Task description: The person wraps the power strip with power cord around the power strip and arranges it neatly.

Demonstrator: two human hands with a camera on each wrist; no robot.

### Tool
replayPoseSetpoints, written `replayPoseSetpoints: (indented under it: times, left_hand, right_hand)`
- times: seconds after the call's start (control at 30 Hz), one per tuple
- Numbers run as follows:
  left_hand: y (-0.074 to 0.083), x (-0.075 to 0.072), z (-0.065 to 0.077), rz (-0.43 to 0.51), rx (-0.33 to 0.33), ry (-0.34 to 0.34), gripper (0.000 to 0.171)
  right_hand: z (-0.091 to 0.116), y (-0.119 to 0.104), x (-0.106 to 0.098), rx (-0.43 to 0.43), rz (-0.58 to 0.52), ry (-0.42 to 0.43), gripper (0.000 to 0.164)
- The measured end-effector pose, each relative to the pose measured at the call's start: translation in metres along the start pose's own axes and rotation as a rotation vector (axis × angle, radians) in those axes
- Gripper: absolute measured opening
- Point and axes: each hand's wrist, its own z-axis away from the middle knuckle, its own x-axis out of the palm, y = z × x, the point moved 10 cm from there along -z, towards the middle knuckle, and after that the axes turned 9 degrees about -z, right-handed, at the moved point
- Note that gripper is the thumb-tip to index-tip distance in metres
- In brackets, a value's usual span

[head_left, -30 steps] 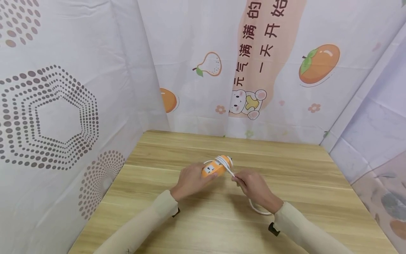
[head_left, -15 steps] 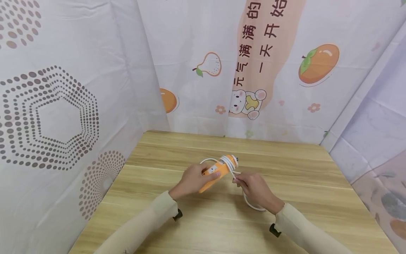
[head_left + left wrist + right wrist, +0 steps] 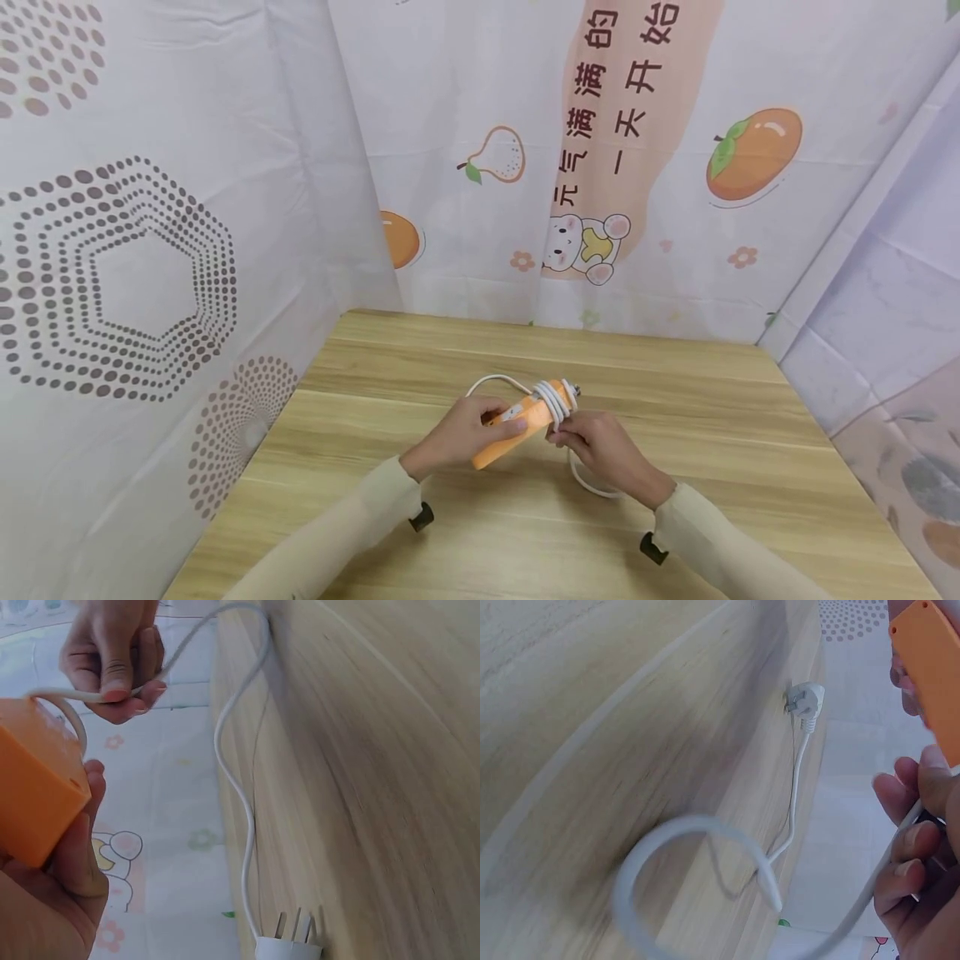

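Note:
My left hand point(image 3: 461, 433) grips an orange power strip point(image 3: 542, 417) with white socket faces, its thumb lying across the near side. Several turns of white cord point(image 3: 553, 404) wrap the strip's far right end. Just below those turns, my right hand point(image 3: 603, 446) pinches the cord between thumb and fingers. From there a slack length of cord point(image 3: 859, 907) loops down to the table. A white three-pin plug point(image 3: 289, 949) at its end lies on the wood, also visible as a plug point(image 3: 806, 700) in the right wrist view. Tilted, the strip is held above the tabletop.
The wooden table point(image 3: 675, 383) spreads beneath both hands. A white curtain point(image 3: 450, 75) printed with fruit and characters hangs along the back edge, and a dotted curtain point(image 3: 300, 208) stands at the left. Dark wrist straps point(image 3: 652, 548) show at both cuffs.
The power strip has shifted right and tipped, its near end now showing beyond my left hand. The cord turns moved right with it; the slack loop below my right hand swung slightly left.

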Motion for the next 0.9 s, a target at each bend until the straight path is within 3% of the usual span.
replayPoseSetpoints:
  times: [0.2,0.5,0.7,0.77,0.9]
  left_hand:
    - [0.007,0.004,0.0,0.052,0.031,-0.078,0.035]
    - [0.011,0.009,0.004,0.111,0.096,-0.137,0.03]
    - [0.016,0.013,0.011,0.215,0.145,-0.194,0.036]
    - [0.02,0.016,0.013,0.214,0.169,-0.232,0.037]
    - [0.029,0.023,0.016,0.15,0.203,-0.304,0.032]
  right_hand:
    - [0.0,0.001,0.0,-0.011,-0.028,-0.022,0.01]
    - [0.0,-0.003,-0.001,-0.058,-0.08,-0.08,0.016]
    - [0.007,0.0,0.002,-0.064,-0.084,-0.123,0.018]
    - [0.011,0.002,0.003,-0.048,-0.091,-0.142,0.017]
    - [0.014,0.011,0.007,0.061,-0.236,-0.221,0.015]
